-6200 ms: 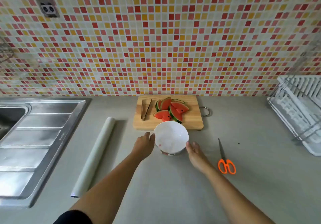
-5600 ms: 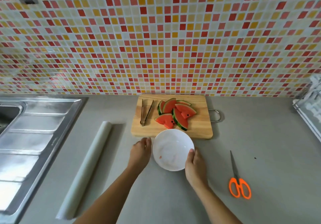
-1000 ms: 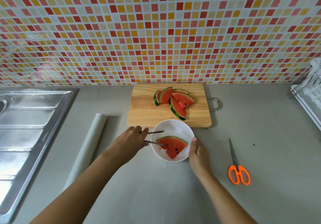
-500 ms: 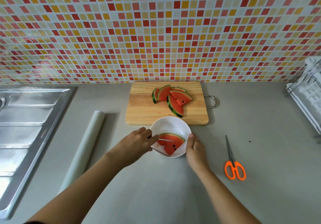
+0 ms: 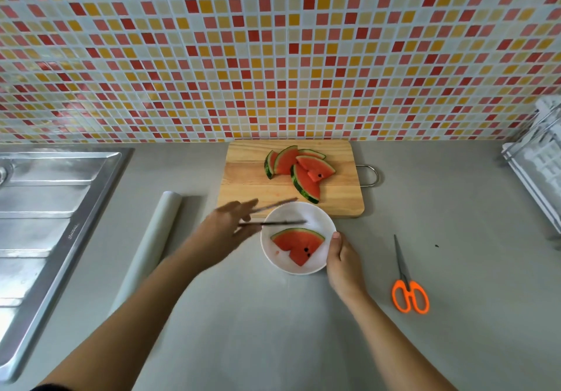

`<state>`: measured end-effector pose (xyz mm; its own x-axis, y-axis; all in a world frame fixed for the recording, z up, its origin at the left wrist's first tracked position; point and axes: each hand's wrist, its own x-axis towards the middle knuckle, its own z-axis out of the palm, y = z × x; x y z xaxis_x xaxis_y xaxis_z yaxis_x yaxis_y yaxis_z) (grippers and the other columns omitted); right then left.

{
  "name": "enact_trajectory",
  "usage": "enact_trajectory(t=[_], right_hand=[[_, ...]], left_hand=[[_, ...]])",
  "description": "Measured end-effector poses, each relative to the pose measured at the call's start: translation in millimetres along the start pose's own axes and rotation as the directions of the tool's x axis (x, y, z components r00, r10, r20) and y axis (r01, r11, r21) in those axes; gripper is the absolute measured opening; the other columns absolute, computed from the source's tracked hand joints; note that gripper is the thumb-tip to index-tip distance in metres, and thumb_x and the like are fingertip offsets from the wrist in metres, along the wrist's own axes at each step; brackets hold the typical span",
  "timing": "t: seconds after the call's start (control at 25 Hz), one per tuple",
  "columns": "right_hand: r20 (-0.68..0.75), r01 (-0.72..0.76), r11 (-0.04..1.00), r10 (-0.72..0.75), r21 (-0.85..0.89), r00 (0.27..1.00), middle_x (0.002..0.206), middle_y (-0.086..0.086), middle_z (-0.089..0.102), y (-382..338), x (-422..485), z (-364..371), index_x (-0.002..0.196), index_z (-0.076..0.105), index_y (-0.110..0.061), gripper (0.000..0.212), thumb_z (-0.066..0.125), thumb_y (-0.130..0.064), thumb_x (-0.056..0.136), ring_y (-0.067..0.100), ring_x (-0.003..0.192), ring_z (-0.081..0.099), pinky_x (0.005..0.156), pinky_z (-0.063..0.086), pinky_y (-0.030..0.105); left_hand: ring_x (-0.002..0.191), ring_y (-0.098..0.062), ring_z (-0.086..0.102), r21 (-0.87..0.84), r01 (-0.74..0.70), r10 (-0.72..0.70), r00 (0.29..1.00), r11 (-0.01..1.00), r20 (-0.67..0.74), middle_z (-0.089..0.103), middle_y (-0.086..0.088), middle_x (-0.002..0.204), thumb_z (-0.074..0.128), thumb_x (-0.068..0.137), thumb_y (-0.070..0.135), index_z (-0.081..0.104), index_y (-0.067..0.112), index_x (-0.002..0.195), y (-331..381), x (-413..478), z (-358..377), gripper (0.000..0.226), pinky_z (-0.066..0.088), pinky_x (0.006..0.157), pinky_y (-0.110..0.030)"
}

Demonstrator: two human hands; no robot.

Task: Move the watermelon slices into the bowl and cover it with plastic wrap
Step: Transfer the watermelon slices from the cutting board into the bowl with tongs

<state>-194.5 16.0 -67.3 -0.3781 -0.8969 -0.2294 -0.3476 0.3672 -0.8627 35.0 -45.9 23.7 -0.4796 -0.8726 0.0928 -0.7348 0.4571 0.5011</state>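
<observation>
A white bowl [image 5: 279, 258] stands on the grey counter just in front of the wooden cutting board [image 5: 249, 178]. One watermelon slice [image 5: 299, 245] lies flat inside the bowl. Several more watermelon slices [image 5: 299, 169] are piled on the board's far right part. My left hand [image 5: 232, 223], blurred by motion, grips metal tongs [image 5: 279, 216] whose open tips hover over the bowl's far rim, holding nothing. My right hand [image 5: 341, 264] rests against the bowl's right side, thumb at the rim. A roll of plastic wrap [image 5: 151, 245] lies to the left.
Orange-handled scissors [image 5: 408, 287] lie right of the bowl. A steel sink drainboard [image 5: 45, 217] fills the left side. A white dish rack [image 5: 540, 160] stands at the right edge. The mosaic-tiled wall rises directly behind the board.
Since the earliest frames one slice went from board to bowl. In the last second the tongs let go of it and my left hand lifted them up toward the board.
</observation>
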Motion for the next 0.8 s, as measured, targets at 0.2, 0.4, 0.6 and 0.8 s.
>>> enact_trajectory(t=[0.2, 0.4, 0.6, 0.8], right_hand=[[-0.004, 0.002, 1.0, -0.002, -0.015, 1.0, 0.066, -0.004, 0.05, 0, 2, -5, 0.065, 0.039, -0.027, 0.038, 0.025, -0.028, 0.1, 0.013, 0.064, 0.05, 0.054, 0.033, 0.019], [-0.01, 0.0, 1.0, 0.0, 0.021, 1.0, 0.065, -0.006, 0.051, 6, 4, -5, 0.065, 0.041, -0.029, 0.037, 0.028, -0.03, 0.1, 0.009, 0.063, 0.051, 0.052, 0.035, 0.016], [-0.026, 0.02, 0.999, -0.019, 0.043, 0.999, 0.067, -0.007, 0.054, 10, 4, -4, 0.067, 0.044, -0.031, 0.036, 0.029, -0.031, 0.099, 0.011, 0.066, 0.053, 0.056, 0.036, 0.017], [-0.015, 0.012, 0.998, -0.011, 0.062, 1.0, 0.078, -0.005, 0.061, 10, 2, -3, 0.077, 0.051, -0.028, 0.034, 0.027, -0.034, 0.099, 0.003, 0.075, 0.058, 0.058, 0.038, 0.01]], left_hand=[[0.069, -0.014, 0.052, -0.327, 0.604, -0.579, 0.795, 0.727, 0.18, 0.067, 0.0, 0.08, 0.063, 0.086, 0.041, 0.07, 0.014, 0.09, -24, 61, -3, 0.028, 0.041, 0.059, -0.024], [0.052, -0.014, 0.028, -0.45, 0.71, -0.546, 0.705, 0.542, 0.453, 0.049, -0.009, 0.065, 0.066, 0.086, 0.027, 0.065, -0.007, 0.092, -25, 96, 24, 0.035, 0.023, 0.049, -0.025], [0.049, -0.015, 0.025, -0.428, 0.726, -0.555, 0.687, 0.538, 0.469, 0.039, -0.007, 0.058, 0.068, 0.085, 0.022, 0.064, -0.001, 0.081, -15, 109, 38, 0.024, 0.021, 0.048, -0.025], [0.054, -0.014, 0.032, -0.411, 0.743, -0.626, 0.668, 0.529, 0.402, 0.058, -0.009, 0.069, 0.067, 0.086, 0.019, 0.068, -0.008, 0.095, -21, 106, 21, 0.028, 0.026, 0.05, -0.023]])
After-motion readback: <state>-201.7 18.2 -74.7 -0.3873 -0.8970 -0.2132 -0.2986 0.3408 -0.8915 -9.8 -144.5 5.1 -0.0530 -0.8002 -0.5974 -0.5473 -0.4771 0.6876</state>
